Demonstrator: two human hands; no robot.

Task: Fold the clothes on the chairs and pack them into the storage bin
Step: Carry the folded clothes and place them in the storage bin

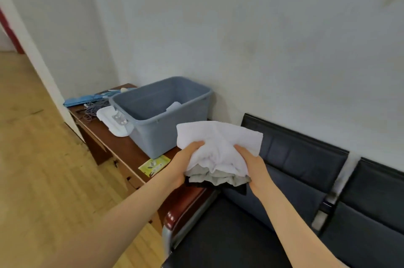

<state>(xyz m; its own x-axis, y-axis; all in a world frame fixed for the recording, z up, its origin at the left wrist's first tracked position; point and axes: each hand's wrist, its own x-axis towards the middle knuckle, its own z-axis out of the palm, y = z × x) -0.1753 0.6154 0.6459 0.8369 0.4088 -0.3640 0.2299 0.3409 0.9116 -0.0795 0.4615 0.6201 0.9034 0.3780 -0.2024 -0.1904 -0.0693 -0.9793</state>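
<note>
Stack of folded clothes (218, 154), white on top, grey and black beneath, gripped at both ends by my left hand (185, 165) and right hand (253, 167). Grey storage bin (161, 127) sits ahead-left on the counter (131, 156), nearer my left hand; stack's long axis runs hand to hand.

A plain white wall (240, 27) fills the back of the room, meeting a light wooden floor (32, 158) on the left. A reddish-brown wooden surface (122, 149) stands against the wall. Soft, even light falls across everything, and a dark red strip (11, 33) shows at the far left.
</note>
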